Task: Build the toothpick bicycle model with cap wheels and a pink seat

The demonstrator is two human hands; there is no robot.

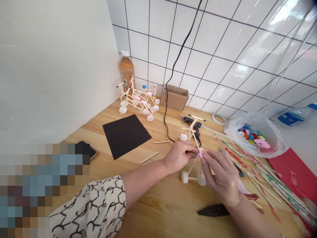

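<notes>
Wooden table (pixel 153 205) set against a white tiled wall (pixel 158 44). Nearest: one black tool (pixel 214 210), lying below the right hand (pixel 221 173). Right hand: thumb and fingers pinched on a pink oval piece (pixel 201 152). Left hand (pixel 177 157): fingers drawn together, closed on the frame just beside that piece.

One stick tricycle (pixel 195 118), between the hands: pale sticks, white wheels, dark-tipped handlebar, the pink piece at mid-frame.

To the right: mixed sticks and strips (pixel 284 185); one red sheet (pixel 297 172). To the left: loose sticks (pixel 149 157); one black square sheet (pixel 126 135).

Beyond: one black glue gun (pixel 197 126), behind the handlebar; one clear plastic bag (pixel 281 145) of coloured pieces; one tape roll (pixel 224 120).

Farthest: similar stick models (pixel 144 102), grouped; one open cardboard box (pixel 174 99); one amber drink bottle (pixel 127 69), white-capped.
</notes>
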